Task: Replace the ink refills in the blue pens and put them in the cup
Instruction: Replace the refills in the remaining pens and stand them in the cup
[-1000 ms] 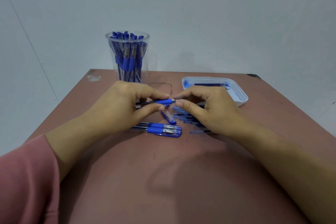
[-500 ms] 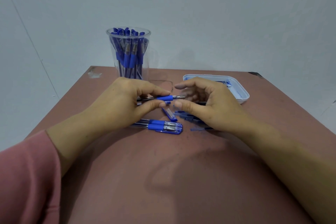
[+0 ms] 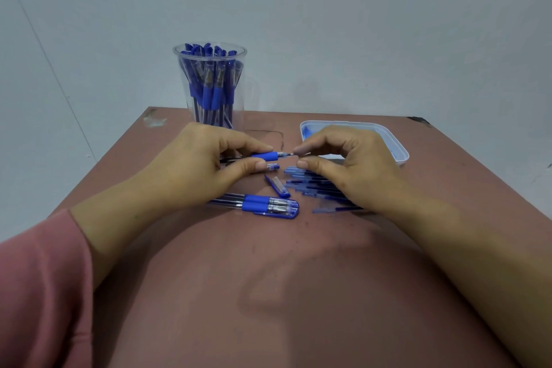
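Note:
My left hand (image 3: 203, 167) grips a blue pen (image 3: 266, 155) by its blue rubber sleeve, barrel pointing left under my palm. My right hand (image 3: 346, 161) pinches the pen's metal tip end between thumb and forefinger, just right of the sleeve. A clear plastic cup (image 3: 210, 86) packed with several blue pens stands at the back of the table. Two or three capped pens (image 3: 263, 205) lie side by side below my left hand. A loose blue cap (image 3: 279, 187) lies between my hands. A pile of thin blue refills (image 3: 310, 185) lies under my right hand.
A shallow white tray (image 3: 397, 146) smeared with blue ink sits at the back right, partly behind my right hand. The brown table (image 3: 268, 293) ends close behind the cup, against a pale wall. A pink sleeve covers my left forearm.
My right hand's fingers have slid right along the pen, off the blue sleeve, so more of the clear and metal tip section shows. The left hand kept its grip.

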Tool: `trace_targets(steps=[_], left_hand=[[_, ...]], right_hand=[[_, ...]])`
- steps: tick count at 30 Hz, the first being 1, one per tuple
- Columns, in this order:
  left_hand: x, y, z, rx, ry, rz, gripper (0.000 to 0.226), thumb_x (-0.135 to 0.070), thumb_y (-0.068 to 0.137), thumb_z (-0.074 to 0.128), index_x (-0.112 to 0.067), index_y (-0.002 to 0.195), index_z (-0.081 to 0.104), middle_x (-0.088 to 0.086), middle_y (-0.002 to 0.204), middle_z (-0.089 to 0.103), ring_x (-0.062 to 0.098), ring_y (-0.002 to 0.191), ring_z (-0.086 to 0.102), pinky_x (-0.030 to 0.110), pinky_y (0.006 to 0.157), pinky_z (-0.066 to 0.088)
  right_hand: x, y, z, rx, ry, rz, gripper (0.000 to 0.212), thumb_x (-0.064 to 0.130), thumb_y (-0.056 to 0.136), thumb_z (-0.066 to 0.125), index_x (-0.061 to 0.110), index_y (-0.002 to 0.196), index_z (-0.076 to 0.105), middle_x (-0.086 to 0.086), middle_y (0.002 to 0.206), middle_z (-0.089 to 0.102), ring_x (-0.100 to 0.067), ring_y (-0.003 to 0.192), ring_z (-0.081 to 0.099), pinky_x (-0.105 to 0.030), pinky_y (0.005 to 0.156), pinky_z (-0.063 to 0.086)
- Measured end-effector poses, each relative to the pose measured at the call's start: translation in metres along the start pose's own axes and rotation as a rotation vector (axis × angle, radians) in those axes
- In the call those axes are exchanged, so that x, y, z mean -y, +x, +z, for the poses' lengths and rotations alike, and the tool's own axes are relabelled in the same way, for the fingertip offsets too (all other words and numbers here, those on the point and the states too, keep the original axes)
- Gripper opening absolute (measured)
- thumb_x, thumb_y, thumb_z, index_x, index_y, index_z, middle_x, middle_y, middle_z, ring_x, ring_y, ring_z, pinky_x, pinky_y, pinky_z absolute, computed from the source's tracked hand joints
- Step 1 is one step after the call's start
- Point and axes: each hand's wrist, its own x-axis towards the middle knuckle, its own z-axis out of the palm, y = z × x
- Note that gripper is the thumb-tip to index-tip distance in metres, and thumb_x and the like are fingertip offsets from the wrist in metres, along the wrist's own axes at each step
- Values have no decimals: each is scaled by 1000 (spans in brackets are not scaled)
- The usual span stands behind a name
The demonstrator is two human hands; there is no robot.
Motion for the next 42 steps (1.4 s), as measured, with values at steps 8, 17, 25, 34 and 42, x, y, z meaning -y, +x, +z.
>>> trace_targets(steps=[8,17,25,34,42], left_hand=[[14,1,-5,-2,95,-25,28,-45,79,65,-40,106,70,-47,80,57,-5,80,61,6,69,43],[16,2,-6,5,143,-20,26,-31,82,71,-36,108,71,-49,76,54,-10,78,59,4,68,40],[13,1,-4,1,88,-6,31,-52,75,59,-45,104,69,-44,80,58,-2,81,61,6,68,42],[8,1,-3,18,42,-29,34,-51,74,61,-40,105,70,-42,78,60,-6,78,62,5,68,42],[2,-1,3,8,18,22,24,-32,81,71,-34,105,73,-24,87,70,-1,77,65,10,71,47]], right_hand=[[2,0,-14,84,-196,64,26,21,83,73,44,81,60,21,86,67,6,88,61,-2,74,39],[5,-1,-9,463,-419,38,19,18,90,65,32,102,70,24,87,57,11,87,50,-5,76,36],[-1,1,-4,461,-449,45,20,33,88,67,44,104,64,13,102,60,-9,101,50,-25,90,40],[3,-1,-21,165,-350,-57,23,25,86,71,41,97,60,20,91,63,-2,90,56,-8,80,40],[6,0,-1,98,-174,-51,19,25,87,69,23,105,73,15,92,71,4,90,63,-9,80,45]])
